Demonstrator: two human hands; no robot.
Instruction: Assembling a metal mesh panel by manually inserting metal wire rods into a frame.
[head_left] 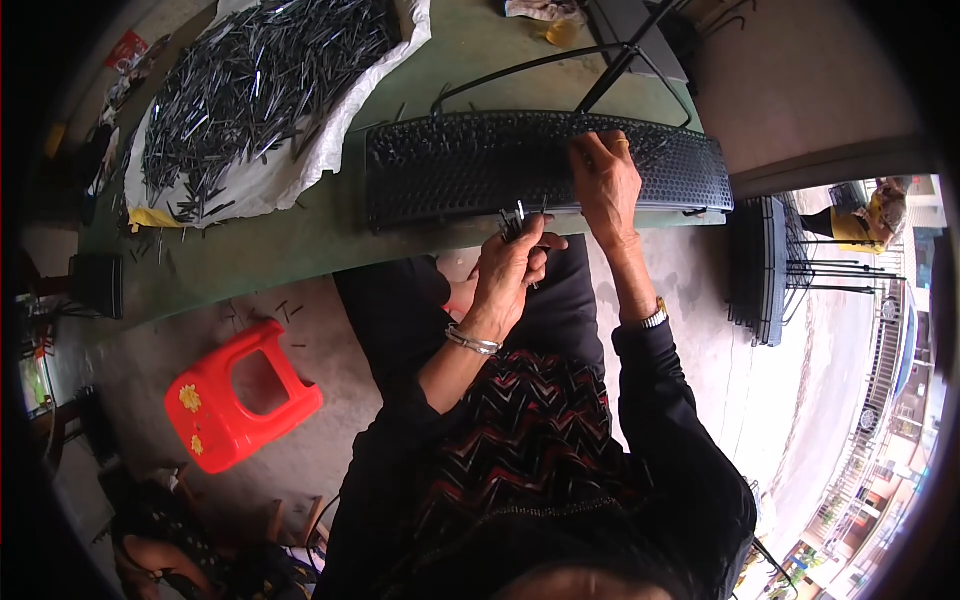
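A long black panel [480, 170] full of small holes lies along the near edge of the green table. Short black pieces stand up in its far and left rows. My left hand [508, 268], just off the panel's front edge, is closed round a bunch of thin black strips [514, 224] with shiny ends. Over the panel, right of its middle, my right hand [607, 185] has its fingers pinched together and pointing down at the holes. Whatever is between those fingertips is hidden.
Many loose black strips [265, 90] are heaped on a white sheet [310, 165] at the left of the green table [250, 245]. A black bent-rod frame [530, 65] rises behind the panel. A red stool [245, 400] is on the floor; stacked black panels [765, 270] stand at the right.
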